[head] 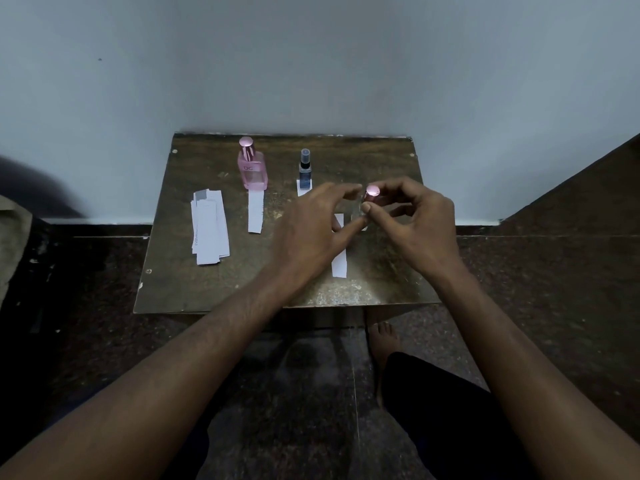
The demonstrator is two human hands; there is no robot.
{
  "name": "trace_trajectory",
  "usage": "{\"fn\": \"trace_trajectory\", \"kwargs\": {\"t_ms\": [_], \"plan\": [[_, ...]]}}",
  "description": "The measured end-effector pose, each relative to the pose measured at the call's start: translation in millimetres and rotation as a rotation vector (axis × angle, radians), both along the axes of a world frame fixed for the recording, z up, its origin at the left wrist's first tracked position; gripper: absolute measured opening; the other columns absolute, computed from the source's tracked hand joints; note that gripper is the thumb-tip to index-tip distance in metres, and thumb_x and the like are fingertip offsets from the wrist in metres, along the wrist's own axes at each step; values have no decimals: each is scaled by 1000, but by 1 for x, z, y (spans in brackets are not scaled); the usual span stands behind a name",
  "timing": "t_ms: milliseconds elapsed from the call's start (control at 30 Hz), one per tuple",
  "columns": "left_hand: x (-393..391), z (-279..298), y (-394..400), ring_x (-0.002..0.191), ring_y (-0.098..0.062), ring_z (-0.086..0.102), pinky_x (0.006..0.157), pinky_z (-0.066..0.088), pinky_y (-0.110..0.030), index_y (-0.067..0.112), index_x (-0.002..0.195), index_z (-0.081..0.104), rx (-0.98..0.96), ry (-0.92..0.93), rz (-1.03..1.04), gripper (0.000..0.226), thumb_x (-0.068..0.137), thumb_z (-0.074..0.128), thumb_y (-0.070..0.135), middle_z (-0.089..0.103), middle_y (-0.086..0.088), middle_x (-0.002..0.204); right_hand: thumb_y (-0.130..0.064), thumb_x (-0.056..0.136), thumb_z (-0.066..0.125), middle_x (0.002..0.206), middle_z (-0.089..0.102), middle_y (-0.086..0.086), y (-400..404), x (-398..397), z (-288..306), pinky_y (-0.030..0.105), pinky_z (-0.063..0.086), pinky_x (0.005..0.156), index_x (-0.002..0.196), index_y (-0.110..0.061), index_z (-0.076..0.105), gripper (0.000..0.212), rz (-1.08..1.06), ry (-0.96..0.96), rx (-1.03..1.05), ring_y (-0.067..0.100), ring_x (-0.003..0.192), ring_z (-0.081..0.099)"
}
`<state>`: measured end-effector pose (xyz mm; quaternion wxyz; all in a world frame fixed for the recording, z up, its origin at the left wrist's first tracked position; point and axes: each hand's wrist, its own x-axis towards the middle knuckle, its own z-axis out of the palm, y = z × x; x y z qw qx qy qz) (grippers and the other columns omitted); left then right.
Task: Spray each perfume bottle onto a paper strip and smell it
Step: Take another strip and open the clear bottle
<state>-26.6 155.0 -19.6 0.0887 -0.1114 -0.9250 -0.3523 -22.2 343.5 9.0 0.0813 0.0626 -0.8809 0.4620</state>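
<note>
A small clear perfume bottle (357, 213) with a pink cap (372, 191) stands at the table's middle right, between both hands. My right hand (420, 223) curls its fingers round the cap, thumb tip against the bottle's neck. My left hand (311, 226) brackets the bottle, thumb near the cap and index fingertip at its base. A white paper strip (339, 261) lies under my hands. A tall pink bottle (252, 168) stands at the back with a strip (255, 211) in front. A small blue bottle (305, 171) stands on another strip (304, 190).
A stack of spare paper strips (209, 232) lies at the table's left. The small dark table (207, 289) stands against a pale wall. My bare foot (382, 341) and dark-clothed leg are on the floor below its front edge.
</note>
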Motion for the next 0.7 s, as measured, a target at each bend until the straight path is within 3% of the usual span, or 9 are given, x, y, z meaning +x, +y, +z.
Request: {"fn": "trace_trajectory", "kwargs": {"t_ms": [233,367,433,533,600,700], "plan": [[-7,-1,2,63,4,59,63,47,-26,38,124,69,-2,-4,1,31,98,66,54,72,18,116,-29,91,83,103,78,-15,1,-6,2,32,62,82,110,-25,78,20,-5,-16,-31,4,97,74],[-8,0,7,63,9,56,62,36,-14,38,122,70,-3,-12,20,34,96,68,60,72,21,116,-25,93,82,108,79,-5,5,-9,11,41,63,91,109,-16,76,20,-65,15,-241,13,102,76],[-8,1,9,64,10,56,64,37,-13,39,123,69,1,-13,14,35,96,67,61,72,22,118,-23,92,83,106,80,-2,13,-11,15,39,63,90,109,-13,75,20,-119,49,-272,16,101,77],[-9,1,7,65,12,55,68,47,-19,38,126,67,3,-21,-3,39,95,69,61,71,22,120,-26,91,83,94,78,-10,27,-15,11,19,60,77,107,-21,78,17,-169,13,3,5,85,74],[-10,2,1,64,9,57,72,54,-23,36,138,62,-5,-26,-16,56,90,74,64,71,22,123,-28,92,82,85,73,-15,31,-16,3,8,53,72,107,-24,80,16,-144,-40,226,-1,74,68],[-11,7,-10,68,3,59,74,55,-27,32,146,58,-20,-27,-18,72,84,80,62,70,20,122,-29,90,82,72,69,-13,29,-18,0,-1,42,66,101,-22,83,13,-109,-79,351,-8,63,62]]}}
